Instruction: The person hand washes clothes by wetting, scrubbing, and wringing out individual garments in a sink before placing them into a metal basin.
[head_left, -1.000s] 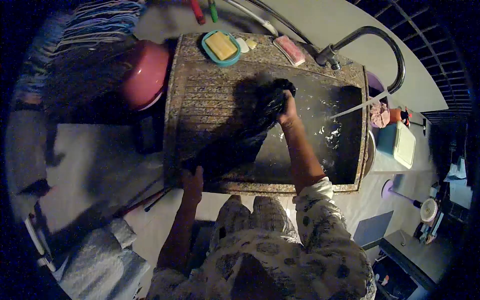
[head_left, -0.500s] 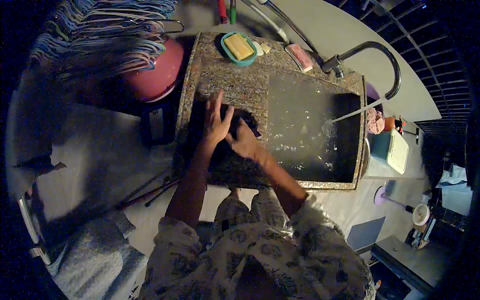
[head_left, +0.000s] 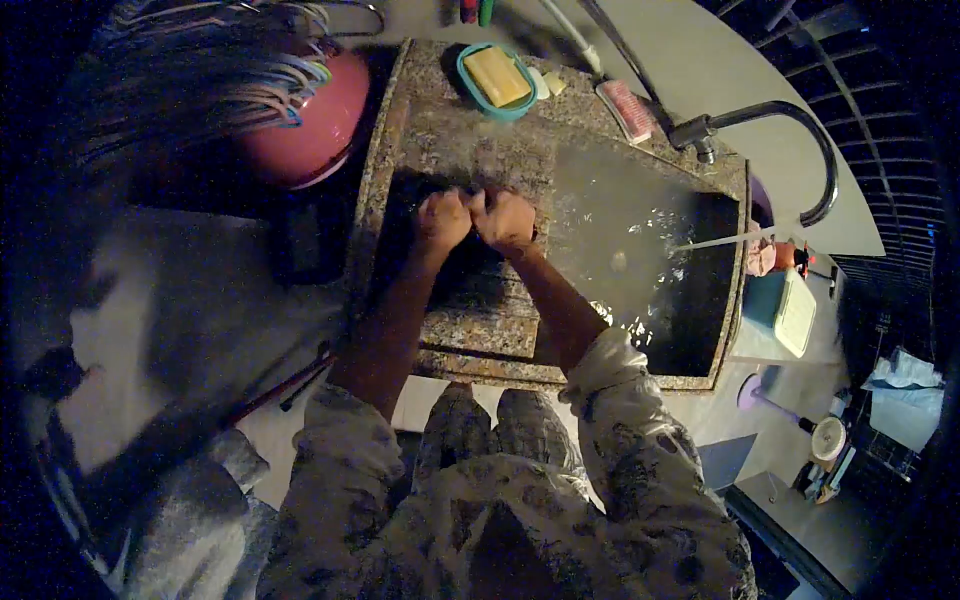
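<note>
Stone sink [head_left: 480, 370], one: speckled, ridged slab at left, water-filled basin at right, the water [head_left: 610, 200] grey and cloudy.
Hangers [head_left: 250, 85], a bunch, many-coloured, in front of part of the red basin [head_left: 310, 130], beyond the sink's left rim.
Faucet [head_left: 825, 150], one, metal, arched over the right end, a stream running into the water.
Box [head_left: 795, 315], one, teal with pale lid, outside the right rim.
Soap dish [head_left: 510, 112], one, teal, oval, on the far ledge, holding a yellow soap bar [head_left: 497, 77]; small pale pieces [head_left: 553, 83] just beside it.
Brush [head_left: 625, 110], one, pink, near the faucet's base.

Dark cloth [head_left: 468, 255], one: bunched on the ridged slab under both hands; its outline seems to merge with the shadow.
Left hand [head_left: 443, 218] and right hand [head_left: 507, 220]: side by side, fingers curled tight on the cloth.

Room: water side open at right; bare slab between hands and soap dish; narrower bare strip toward the front rim.
</note>
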